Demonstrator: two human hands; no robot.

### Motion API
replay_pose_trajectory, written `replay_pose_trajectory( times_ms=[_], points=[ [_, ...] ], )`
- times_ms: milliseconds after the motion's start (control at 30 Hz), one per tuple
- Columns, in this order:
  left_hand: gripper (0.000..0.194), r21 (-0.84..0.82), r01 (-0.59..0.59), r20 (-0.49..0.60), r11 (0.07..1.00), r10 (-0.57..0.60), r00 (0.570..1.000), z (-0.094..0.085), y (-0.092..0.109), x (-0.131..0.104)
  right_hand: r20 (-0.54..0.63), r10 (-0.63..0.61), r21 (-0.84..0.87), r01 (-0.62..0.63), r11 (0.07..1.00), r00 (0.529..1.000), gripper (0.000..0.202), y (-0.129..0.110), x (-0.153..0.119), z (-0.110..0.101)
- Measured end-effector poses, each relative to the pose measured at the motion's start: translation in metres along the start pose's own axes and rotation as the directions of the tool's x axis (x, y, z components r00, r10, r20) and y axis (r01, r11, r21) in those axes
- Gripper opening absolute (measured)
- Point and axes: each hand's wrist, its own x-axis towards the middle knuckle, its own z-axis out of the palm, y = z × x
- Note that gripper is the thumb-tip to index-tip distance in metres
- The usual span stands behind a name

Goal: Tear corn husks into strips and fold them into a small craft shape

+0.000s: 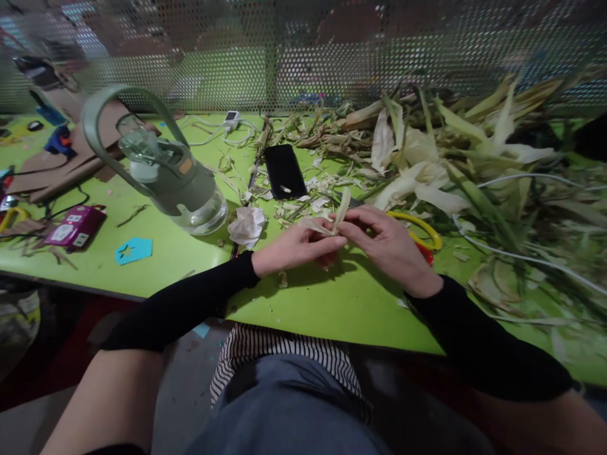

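Between my two hands is a pale strip of corn husk (342,205), with one end sticking up above the fingers. My left hand (303,245) pinches its left part between thumb and fingers. My right hand (379,237) is closed on the same strip, fingertips meeting those of the left. Both hands hover just over the green table (303,303). Beside my right hand lie scissors with yellow and red handles (429,232), their blades mostly hidden. A large heap of corn husks (427,164) spreads behind and to the right.
A black phone (285,170) lies among husk scraps beyond my hands. To the left stand a pale green water bottle (175,177) and crumpled paper (246,226). Farther left are a purple power strip (76,227) and a blue paper piece (133,251). A perforated metal screen (227,69) closes off the back.
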Motion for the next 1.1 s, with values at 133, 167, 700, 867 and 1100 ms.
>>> replay_pose_trajectory(
  times_ms=[133,167,700,867,1100],
  points=[
    [0.038,0.032,-0.020,-0.011,0.999,0.020,1.000,0.006,0.000,-0.004,-0.066,0.076,0.160,-0.065,0.985,0.995,0.029,-0.001,-0.005,0.007],
    [0.037,0.031,-0.014,-0.013,0.999,0.014,1.000,0.007,0.000,-0.004,-0.080,0.101,0.189,-0.084,0.978,0.992,0.028,-0.002,-0.005,0.007],
    [0.015,-0.138,0.145,0.072,0.980,-0.137,0.988,0.004,-0.008,0.000,0.046,0.014,0.137,-0.020,0.990,0.999,0.021,0.003,-0.004,0.004],
    [0.024,-0.092,0.157,0.043,0.983,-0.154,0.987,0.010,-0.010,-0.002,0.075,0.095,0.227,-0.110,0.968,0.993,0.031,0.000,-0.004,0.007],
    [0.026,-0.224,0.183,0.036,0.957,-0.180,0.983,0.017,-0.018,0.002,0.098,0.156,0.223,-0.174,0.959,0.983,0.032,-0.005,-0.006,0.009]
  ],
)
